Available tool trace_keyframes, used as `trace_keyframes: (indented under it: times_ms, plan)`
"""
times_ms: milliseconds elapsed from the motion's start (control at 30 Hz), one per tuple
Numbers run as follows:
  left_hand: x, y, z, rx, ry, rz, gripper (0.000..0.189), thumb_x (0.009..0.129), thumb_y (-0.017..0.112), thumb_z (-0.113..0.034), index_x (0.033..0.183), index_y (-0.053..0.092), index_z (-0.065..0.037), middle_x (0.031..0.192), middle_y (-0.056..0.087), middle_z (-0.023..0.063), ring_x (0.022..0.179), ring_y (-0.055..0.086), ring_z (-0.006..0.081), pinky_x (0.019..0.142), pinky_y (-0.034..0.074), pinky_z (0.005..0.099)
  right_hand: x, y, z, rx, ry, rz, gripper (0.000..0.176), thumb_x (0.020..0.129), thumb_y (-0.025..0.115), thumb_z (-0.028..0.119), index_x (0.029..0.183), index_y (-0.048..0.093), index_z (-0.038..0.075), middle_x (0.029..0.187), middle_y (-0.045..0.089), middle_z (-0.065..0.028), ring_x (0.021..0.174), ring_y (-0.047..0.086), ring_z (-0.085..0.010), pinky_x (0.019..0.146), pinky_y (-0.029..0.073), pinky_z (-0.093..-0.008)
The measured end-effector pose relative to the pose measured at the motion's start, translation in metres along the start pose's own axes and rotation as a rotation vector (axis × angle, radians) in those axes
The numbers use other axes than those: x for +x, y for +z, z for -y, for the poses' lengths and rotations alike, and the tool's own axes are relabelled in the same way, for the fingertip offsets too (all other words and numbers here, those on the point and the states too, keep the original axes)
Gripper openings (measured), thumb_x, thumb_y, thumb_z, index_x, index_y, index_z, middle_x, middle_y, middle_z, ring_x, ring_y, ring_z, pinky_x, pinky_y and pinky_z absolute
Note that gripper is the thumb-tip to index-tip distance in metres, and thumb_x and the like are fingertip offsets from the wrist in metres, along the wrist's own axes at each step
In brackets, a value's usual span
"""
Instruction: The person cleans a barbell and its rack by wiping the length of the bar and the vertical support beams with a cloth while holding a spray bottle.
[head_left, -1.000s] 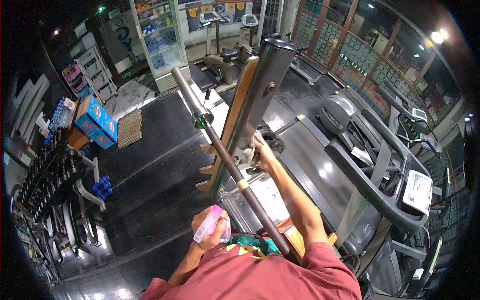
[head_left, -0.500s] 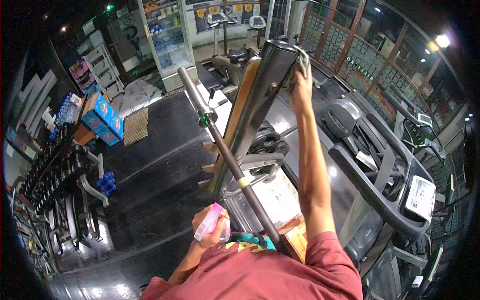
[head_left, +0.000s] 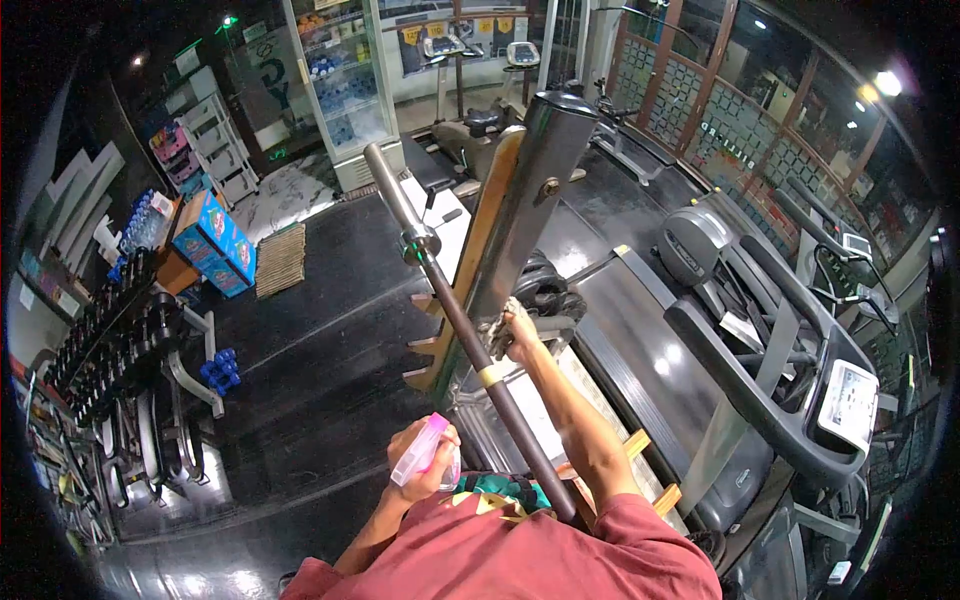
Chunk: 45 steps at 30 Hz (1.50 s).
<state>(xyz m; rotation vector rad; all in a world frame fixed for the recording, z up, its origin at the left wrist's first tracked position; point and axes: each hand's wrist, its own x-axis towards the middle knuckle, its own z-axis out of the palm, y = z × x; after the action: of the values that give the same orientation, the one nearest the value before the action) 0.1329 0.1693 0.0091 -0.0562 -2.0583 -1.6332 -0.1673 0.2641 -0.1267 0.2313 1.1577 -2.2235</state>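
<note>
My left hand (head_left: 408, 442) is closed round a spray bottle (head_left: 421, 452) with a pink and white head, held close to my body. A crumpled grey cloth (head_left: 497, 332) is gripped in my right hand (head_left: 521, 334), low down against the right side of a dark metal rack post (head_left: 540, 190). The top of that post stands well beyond the hand. A barbell (head_left: 450, 295) with a yellow band rests across the rack, just left of the cloth, and runs back toward my waist. Wooden-looking hooks (head_left: 428, 345) stick out from the post's left side.
Weight plates (head_left: 540, 280) hang behind the post. On the right stand a treadmill (head_left: 780, 400) and other cardio machines. A dumbbell rack (head_left: 140, 340), a blue box (head_left: 214, 245) and a slatted mat (head_left: 281, 260) are on the left. A glass-door fridge (head_left: 350, 90) stands at the back.
My right hand has come down with the cloth from the post's top to its lower part, nearer to me. My left hand keeps the spray bottle in nearly the same place.
</note>
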Motion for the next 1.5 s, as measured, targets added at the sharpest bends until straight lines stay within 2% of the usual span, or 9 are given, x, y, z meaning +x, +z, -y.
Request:
trace_keyframes:
  times_ms: [33, 133, 267, 400, 533, 633, 933, 1300, 1500]
  plan:
    - [-0.001, -0.001, 0.001, 0.003, -0.002, -0.01, 0.007, 0.083, 0.061, -0.005, 0.089, 0.061, -0.003, 0.079, 0.065, 0.0097, 0.065, 0.065, 0.0196, 0.059, 0.052, 0.0308, -0.01, 0.021, 0.019, -0.031, -0.038, -0.124, 0.028, 0.098, 0.042, 0.019, 0.123, 0.054, 0.012, 0.106, 0.061, -0.0102, 0.087, 0.064, -0.0231, 0.067, 0.057, -0.0437]
    - [-0.005, -0.005, 0.003, -0.014, -0.051, -0.019, 0.006, 0.083, 0.061, -0.005, 0.088, 0.062, -0.002, 0.079, 0.065, 0.0098, 0.066, 0.065, 0.0199, 0.059, 0.052, 0.0308, 0.005, 0.033, 0.046, -0.233, -0.661, -0.28, 0.039, 0.093, 0.048, 0.005, 0.132, 0.051, 0.004, 0.116, 0.06, -0.0075, 0.101, 0.055, -0.0143, 0.087, 0.042, -0.0239]
    - [-0.006, -0.008, 0.005, -0.028, -0.073, -0.046, 0.005, 0.083, 0.061, -0.005, 0.087, 0.062, -0.002, 0.078, 0.065, 0.0101, 0.067, 0.065, 0.0204, 0.06, 0.052, 0.031, -0.059, 0.085, 0.091, -0.482, -1.253, -0.372, 0.052, 0.079, 0.048, -0.013, 0.128, 0.055, 0.004, 0.136, 0.054, -0.0154, 0.125, 0.051, -0.0256, 0.104, 0.037, -0.0325]
    - [0.0, -0.01, 0.005, -0.008, -0.007, 0.026, 0.006, 0.084, 0.059, -0.001, 0.09, 0.059, 0.0, 0.079, 0.063, 0.011, 0.063, 0.063, 0.0174, 0.058, 0.051, 0.03, -0.046, 0.051, 0.021, -1.106, -1.603, -0.246, 0.042, 0.07, 0.06, -0.007, 0.106, 0.069, 0.012, 0.142, 0.048, -0.0148, 0.135, 0.038, -0.0411, 0.111, 0.033, -0.047]
    - [0.012, -0.013, -0.002, 0.093, 0.176, 0.07, 0.007, 0.084, 0.059, -0.001, 0.091, 0.058, 0.001, 0.08, 0.062, 0.0113, 0.064, 0.063, 0.0165, 0.06, 0.053, 0.0312, -0.048, -0.011, -0.042, -1.383, -1.388, -0.007, 0.041, 0.072, 0.062, -0.008, 0.106, 0.069, 0.014, 0.138, 0.052, -0.0125, 0.13, 0.046, -0.0367, 0.105, 0.043, -0.0415]
    - [0.009, -0.016, -0.005, 0.082, 0.122, 0.038, 0.008, 0.083, 0.061, -0.004, 0.089, 0.06, 0.0, 0.079, 0.063, 0.0108, 0.067, 0.064, 0.0186, 0.062, 0.054, 0.0327, -0.053, -0.034, -0.037, -1.242, -0.858, 0.087, 0.058, 0.067, 0.058, -0.013, 0.12, 0.063, 0.01, 0.139, 0.05, -0.0162, 0.128, 0.05, -0.03, 0.099, 0.046, -0.0333]
    - [-0.006, -0.019, -0.002, 0.07, 0.036, 0.043, 0.007, 0.084, 0.06, -0.001, 0.091, 0.06, 0.0, 0.081, 0.063, 0.0113, 0.068, 0.065, 0.0182, 0.062, 0.053, 0.0316, -0.095, 0.084, 0.094, -0.993, -1.784, -0.26, 0.058, 0.059, 0.052, -0.017, 0.113, 0.063, 0.002, 0.13, 0.054, -0.0196, 0.119, 0.052, -0.0371, 0.101, 0.042, -0.0428]
    - [-0.013, -0.025, 0.0, 0.04, -0.034, -0.01, 0.009, 0.083, 0.059, 0.0, 0.092, 0.06, -0.001, 0.08, 0.064, 0.0101, 0.063, 0.063, 0.0166, 0.059, 0.052, 0.0297, -0.062, 0.042, 0.004, -1.621, -1.612, -0.168, 0.036, 0.071, 0.062, 0.008, 0.106, 0.068, 0.013, 0.128, 0.051, -0.0113, 0.114, 0.047, -0.0341, 0.093, 0.046, -0.0421]
    - [-0.011, -0.025, -0.006, 0.041, -0.055, -0.015, 0.006, 0.081, 0.062, -0.003, 0.087, 0.061, -0.003, 0.078, 0.065, 0.0087, 0.067, 0.066, 0.0202, 0.061, 0.052, 0.0309, -0.039, -0.019, -0.058, -1.923, -1.143, 0.044, 0.032, 0.076, 0.06, 0.015, 0.108, 0.063, 0.015, 0.121, 0.052, -0.0105, 0.112, 0.05, -0.0324, 0.086, 0.05, -0.0408]
